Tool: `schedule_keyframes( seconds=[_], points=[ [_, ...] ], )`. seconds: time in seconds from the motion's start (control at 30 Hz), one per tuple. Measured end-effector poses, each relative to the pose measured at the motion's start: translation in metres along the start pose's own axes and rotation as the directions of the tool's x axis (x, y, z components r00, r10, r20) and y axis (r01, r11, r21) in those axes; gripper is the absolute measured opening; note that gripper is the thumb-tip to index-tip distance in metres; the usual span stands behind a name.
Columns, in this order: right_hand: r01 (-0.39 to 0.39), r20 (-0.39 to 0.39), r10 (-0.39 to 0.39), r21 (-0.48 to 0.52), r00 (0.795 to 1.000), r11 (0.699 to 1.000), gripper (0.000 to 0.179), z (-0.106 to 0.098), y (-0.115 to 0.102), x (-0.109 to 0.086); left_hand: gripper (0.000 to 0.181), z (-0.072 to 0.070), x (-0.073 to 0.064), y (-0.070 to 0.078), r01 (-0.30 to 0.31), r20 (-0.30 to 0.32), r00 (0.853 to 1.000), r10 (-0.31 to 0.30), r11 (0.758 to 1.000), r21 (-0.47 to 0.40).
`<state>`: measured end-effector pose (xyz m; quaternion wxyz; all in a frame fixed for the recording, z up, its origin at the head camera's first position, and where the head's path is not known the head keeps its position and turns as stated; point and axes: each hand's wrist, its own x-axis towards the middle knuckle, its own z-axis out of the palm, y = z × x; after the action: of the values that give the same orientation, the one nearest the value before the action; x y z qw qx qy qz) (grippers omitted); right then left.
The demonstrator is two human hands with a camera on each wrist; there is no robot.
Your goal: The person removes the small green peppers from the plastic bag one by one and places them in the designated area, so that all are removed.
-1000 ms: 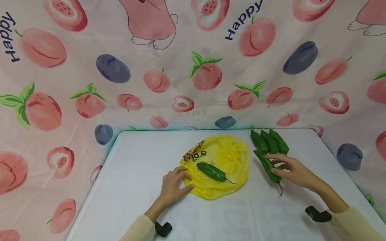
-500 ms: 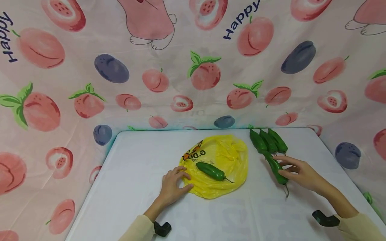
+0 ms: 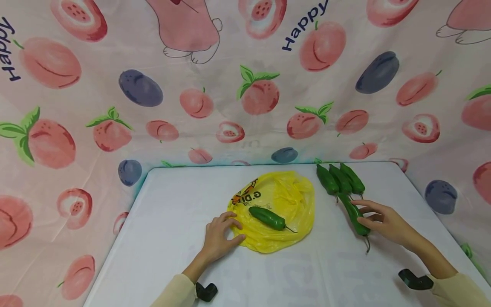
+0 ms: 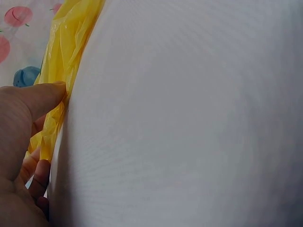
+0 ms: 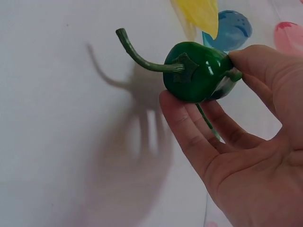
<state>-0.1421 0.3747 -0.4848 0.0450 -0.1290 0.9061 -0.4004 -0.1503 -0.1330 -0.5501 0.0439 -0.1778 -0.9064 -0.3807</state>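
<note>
My right hand pinches a long green chili pepper between thumb and fingers, its curved stem pointing toward me. In the right wrist view the pepper's stem end faces the camera and casts a shadow on the white surface. The far tip reaches the near ends of three green chili peppers lying side by side at the back right. My left hand rests on the left edge of a flattened yellow plastic bag, thumb and fingers spread. Another green chili pepper lies on the bag.
The white table has its back edge against a fruit-printed cloth, which also hangs along both sides. Black wrist mounts, one at the left wrist and one at the right, sit close over the tabletop.
My right hand has carried its chili pepper to the right and slightly toward me, bringing it under the row of three. The left hand and the bag have stayed put.
</note>
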Motion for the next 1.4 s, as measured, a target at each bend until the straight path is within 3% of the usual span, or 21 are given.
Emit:
schedule_keyframes(
  seconds=[0.73,1.4],
  points=[
    [-0.131,0.046,0.130,0.029,0.990,0.991,0.054,0.006,0.001,0.009,0.019,0.000,-0.001,0.000,-0.009,-0.013,1.000,0.009,1.000,-0.001],
    [-0.168,0.030,0.168,-0.005,0.985,0.986,0.054,0.015,-0.001,0.016,0.019,0.001,-0.001,0.000,0.000,-0.009,1.000,0.000,1.000,0.004]
  ],
)
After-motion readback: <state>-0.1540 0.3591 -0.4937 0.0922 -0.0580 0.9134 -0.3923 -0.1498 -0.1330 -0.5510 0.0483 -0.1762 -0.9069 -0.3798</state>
